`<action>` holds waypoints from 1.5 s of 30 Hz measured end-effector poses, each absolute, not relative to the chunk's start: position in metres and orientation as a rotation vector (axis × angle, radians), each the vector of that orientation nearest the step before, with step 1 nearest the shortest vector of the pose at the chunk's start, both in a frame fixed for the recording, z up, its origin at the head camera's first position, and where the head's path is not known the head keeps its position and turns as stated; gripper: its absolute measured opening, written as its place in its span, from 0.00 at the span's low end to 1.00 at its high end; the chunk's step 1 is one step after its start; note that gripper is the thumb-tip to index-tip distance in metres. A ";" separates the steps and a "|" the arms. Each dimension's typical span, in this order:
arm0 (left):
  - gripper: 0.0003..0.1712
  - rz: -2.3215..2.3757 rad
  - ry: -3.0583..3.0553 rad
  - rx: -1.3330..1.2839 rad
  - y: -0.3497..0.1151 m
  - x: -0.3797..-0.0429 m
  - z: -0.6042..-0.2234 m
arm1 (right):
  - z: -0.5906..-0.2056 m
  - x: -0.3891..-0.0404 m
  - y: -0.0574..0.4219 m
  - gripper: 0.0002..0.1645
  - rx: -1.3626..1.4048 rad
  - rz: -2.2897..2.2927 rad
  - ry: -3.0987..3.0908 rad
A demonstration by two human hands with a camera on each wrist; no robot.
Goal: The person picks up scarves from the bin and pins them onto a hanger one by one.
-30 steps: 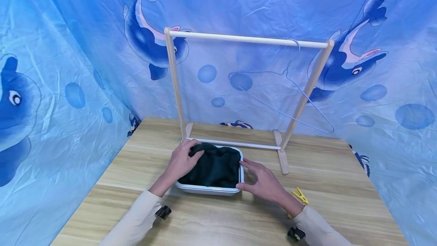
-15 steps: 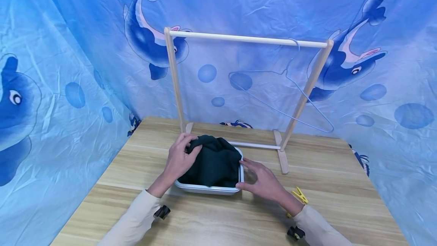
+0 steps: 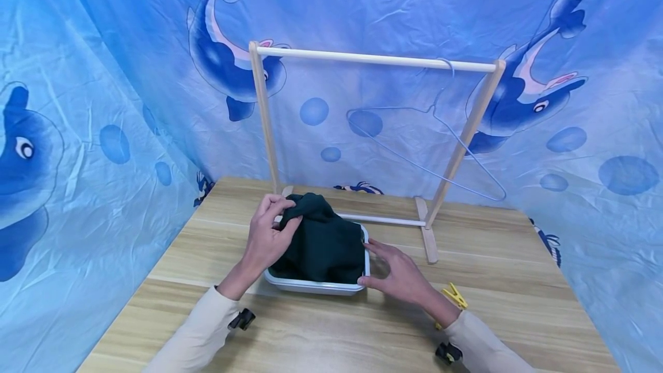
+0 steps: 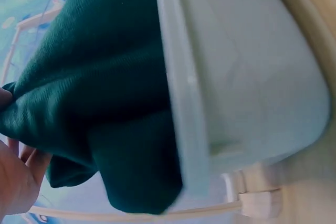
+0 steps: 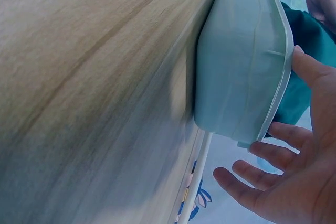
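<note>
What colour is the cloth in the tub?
Dark green; the cloth shows best in the left wrist view.

Head view looking forward and down
Close wrist views are tipping sideways, sharing the plastic tub (image 5: 239,61), seemingly from different sides.

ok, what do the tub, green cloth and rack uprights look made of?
Tub: probably plastic; smooth, pale, with a thin moulded-looking rim.
Green cloth: woven or knit fabric, matte; fine ribbing and soft folds.
Rack uprights: likely wood, by their tan tone; finish hard to tell.

Cream sleeves (image 3: 197,328), black wrist cameras (image 3: 242,319)
</note>
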State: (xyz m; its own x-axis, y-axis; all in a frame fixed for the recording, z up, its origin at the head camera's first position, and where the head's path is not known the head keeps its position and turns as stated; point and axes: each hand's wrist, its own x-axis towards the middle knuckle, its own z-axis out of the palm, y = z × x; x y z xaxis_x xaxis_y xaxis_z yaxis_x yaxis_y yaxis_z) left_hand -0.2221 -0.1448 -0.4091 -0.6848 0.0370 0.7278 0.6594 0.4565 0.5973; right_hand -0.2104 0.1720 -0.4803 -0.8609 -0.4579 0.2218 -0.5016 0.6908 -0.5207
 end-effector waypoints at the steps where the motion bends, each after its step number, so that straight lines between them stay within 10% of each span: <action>1: 0.11 -1.227 -2.049 -0.587 -0.145 -0.222 -0.407 | -0.481 -0.211 0.172 0.49 0.801 0.899 -2.819; 45: 0.11 -1.429 -1.950 -0.546 -0.150 -0.222 -0.329 | -0.468 -0.210 0.173 0.52 0.785 0.856 -2.837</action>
